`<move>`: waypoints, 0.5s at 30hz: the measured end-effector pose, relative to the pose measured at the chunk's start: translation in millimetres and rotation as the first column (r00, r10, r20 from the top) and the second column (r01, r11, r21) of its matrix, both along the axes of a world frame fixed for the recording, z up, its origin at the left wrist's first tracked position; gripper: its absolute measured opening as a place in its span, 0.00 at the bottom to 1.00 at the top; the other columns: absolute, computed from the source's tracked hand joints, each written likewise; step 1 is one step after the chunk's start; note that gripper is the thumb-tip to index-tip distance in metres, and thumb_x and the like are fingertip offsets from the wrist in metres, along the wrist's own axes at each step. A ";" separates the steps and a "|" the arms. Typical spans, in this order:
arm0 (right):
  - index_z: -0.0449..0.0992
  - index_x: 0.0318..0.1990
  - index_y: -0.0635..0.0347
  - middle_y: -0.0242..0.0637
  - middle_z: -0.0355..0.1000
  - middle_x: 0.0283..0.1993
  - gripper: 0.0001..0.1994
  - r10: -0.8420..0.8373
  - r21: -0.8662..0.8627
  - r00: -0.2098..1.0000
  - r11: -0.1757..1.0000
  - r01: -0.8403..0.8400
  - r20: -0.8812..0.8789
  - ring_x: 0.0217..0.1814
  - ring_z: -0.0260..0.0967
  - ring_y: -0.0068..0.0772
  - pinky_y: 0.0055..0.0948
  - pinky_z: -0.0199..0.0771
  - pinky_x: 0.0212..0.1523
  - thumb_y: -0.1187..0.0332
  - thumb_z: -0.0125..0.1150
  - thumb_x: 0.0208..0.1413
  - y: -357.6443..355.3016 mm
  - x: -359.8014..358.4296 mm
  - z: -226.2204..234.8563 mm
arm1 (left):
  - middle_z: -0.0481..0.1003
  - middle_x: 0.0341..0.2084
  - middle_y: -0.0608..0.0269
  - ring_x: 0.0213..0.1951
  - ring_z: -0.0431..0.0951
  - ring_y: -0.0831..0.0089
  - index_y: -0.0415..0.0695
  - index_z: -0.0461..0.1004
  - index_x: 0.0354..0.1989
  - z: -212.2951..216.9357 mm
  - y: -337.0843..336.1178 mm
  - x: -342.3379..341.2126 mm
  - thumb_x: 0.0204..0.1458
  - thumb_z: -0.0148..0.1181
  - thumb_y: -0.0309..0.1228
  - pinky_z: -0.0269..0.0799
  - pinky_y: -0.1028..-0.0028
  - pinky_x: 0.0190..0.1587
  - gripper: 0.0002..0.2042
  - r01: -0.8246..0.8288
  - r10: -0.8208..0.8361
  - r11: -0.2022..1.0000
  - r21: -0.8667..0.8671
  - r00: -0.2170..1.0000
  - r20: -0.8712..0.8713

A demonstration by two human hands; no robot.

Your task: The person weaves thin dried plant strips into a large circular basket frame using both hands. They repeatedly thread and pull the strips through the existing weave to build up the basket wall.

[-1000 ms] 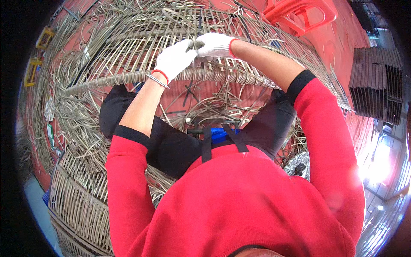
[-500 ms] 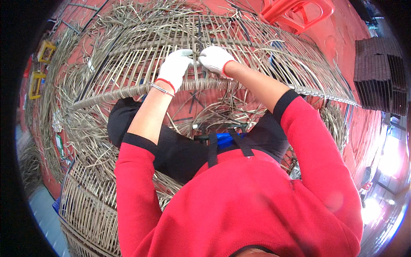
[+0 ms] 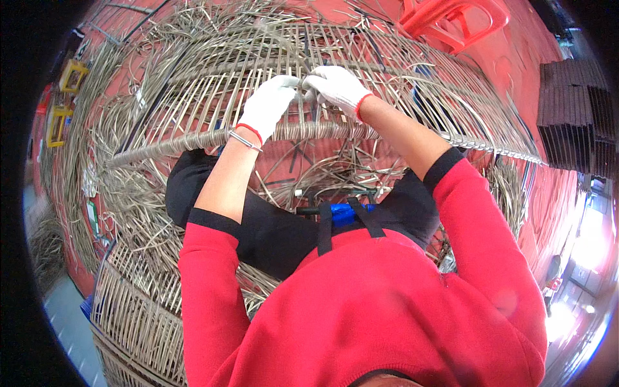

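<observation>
A large woven wicker panel (image 3: 316, 131) with a wrapped near rim and thin ribs spreads across my lap and legs. Both hands wear white gloves with red cuffs and meet at its middle. My left hand (image 3: 269, 103) is closed, thumb and fingertips pinched at a wicker strand among the central ribs. Beside it, my right hand (image 3: 337, 89) is closed too, its fingertips bent down on the same spot. The fingertips nearly touch, and gloves partly hide the strand between them.
Loose wicker strips (image 3: 129, 200) lie heaped over the red floor. Another woven piece (image 3: 138, 309) rests at the lower left. A red plastic stool (image 3: 487, 22) lies at the far right, near stacked dark brown panels (image 3: 567, 106). Yellow frames (image 3: 59, 126) stand far left.
The whole view has shifted slightly. My right hand has turned a little and its fingers have shifted at the strand; the left hand stays at nearly the same place.
</observation>
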State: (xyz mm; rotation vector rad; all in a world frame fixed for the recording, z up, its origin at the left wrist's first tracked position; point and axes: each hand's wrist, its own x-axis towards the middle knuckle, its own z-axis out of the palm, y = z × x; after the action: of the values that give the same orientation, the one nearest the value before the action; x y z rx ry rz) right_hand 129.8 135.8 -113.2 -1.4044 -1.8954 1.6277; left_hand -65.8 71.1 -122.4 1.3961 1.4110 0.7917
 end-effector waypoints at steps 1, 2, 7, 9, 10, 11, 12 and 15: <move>0.84 0.43 0.60 0.33 0.79 0.30 0.16 0.006 0.031 1.000 1.000 -0.005 -0.030 0.25 0.71 0.24 0.29 0.73 0.28 0.59 0.54 0.64 -0.3 -0.9 1.5 | 0.80 0.51 0.55 0.54 0.77 0.70 0.38 0.76 0.59 2.3 -1.8 0.0 0.61 0.53 0.31 0.70 0.70 0.60 0.19 0.000 0.002 1.000 0.028 0.996 -0.088; 0.83 0.44 0.60 0.33 0.80 0.30 0.17 0.067 0.046 0.995 0.997 -0.064 -0.072 0.26 0.72 0.26 0.29 0.73 0.31 0.59 0.52 0.64 0.9 -1.3 3.1 | 0.82 0.47 0.53 0.51 0.81 0.63 0.43 0.77 0.57 4.5 -1.4 1.3 0.61 0.55 0.34 0.74 0.66 0.57 0.18 0.002 0.027 0.994 0.105 0.961 -0.274; 0.83 0.46 0.60 0.35 0.83 0.33 0.18 0.207 0.074 0.966 0.978 -0.197 -0.158 0.30 0.75 0.26 0.32 0.74 0.33 0.58 0.50 0.65 12.3 -11.5 -1.2 | 0.83 0.39 0.52 0.42 0.84 0.53 0.51 0.76 0.57 11.7 -4.6 2.5 0.58 0.56 0.39 0.76 0.52 0.45 0.18 0.067 0.112 0.981 0.182 0.567 -0.816; 0.83 0.45 0.61 0.36 0.84 0.35 0.19 0.167 0.026 0.981 0.986 -0.165 -0.095 0.30 0.76 0.27 0.32 0.75 0.34 0.58 0.50 0.64 18.5 -19.7 -11.4 | 0.84 0.39 0.53 0.41 0.84 0.53 0.53 0.74 0.60 11.5 -5.0 0.9 0.60 0.55 0.38 0.78 0.53 0.47 0.19 0.057 0.062 0.992 0.109 0.538 -0.841; 0.84 0.42 0.61 0.39 0.84 0.37 0.19 0.235 0.093 0.969 0.966 -0.242 0.078 0.34 0.80 0.30 0.34 0.78 0.37 0.59 0.49 0.63 23.1 -24.8 -18.1 | 0.83 0.40 0.53 0.41 0.84 0.53 0.55 0.72 0.63 10.5 -3.9 -0.5 0.60 0.55 0.39 0.78 0.52 0.47 0.21 0.038 0.044 0.996 0.079 0.557 -0.829; 0.82 0.44 0.64 0.43 0.84 0.36 0.19 0.265 0.101 0.955 0.955 -0.279 0.132 0.36 0.81 0.34 0.33 0.78 0.42 0.59 0.49 0.64 25.3 -27.0 -25.9 | 0.83 0.40 0.53 0.42 0.84 0.53 0.55 0.72 0.63 8.6 -3.8 -1.4 0.60 0.55 0.38 0.78 0.52 0.48 0.22 0.035 0.041 0.997 0.075 0.576 -0.817; 0.84 0.41 0.63 0.44 0.84 0.37 0.19 0.233 0.239 0.917 0.918 -0.317 0.323 0.36 0.81 0.36 0.35 0.79 0.43 0.60 0.48 0.63 26.6 -31.0 -34.4 | 0.83 0.41 0.53 0.43 0.84 0.53 0.55 0.72 0.64 6.2 -3.0 -2.4 0.60 0.55 0.38 0.78 0.53 0.48 0.22 0.020 0.044 0.997 0.069 0.588 -0.808; 0.87 0.36 0.59 0.47 0.84 0.38 0.18 0.137 0.298 0.845 0.897 -0.327 0.517 0.36 0.82 0.40 0.38 0.80 0.44 0.61 0.49 0.60 27.8 -38.0 -51.5 | 0.84 0.45 0.58 0.46 0.83 0.55 0.53 0.72 0.63 -2.2 -1.5 -7.3 0.61 0.53 0.36 0.77 0.55 0.51 0.21 -0.016 0.062 0.997 0.070 0.685 -0.726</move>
State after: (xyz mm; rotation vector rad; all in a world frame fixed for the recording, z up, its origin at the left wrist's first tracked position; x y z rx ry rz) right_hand 91.9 163.5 -164.7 -1.5516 -2.5881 0.9499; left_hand -73.1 69.6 -124.7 1.8436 2.0377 0.2755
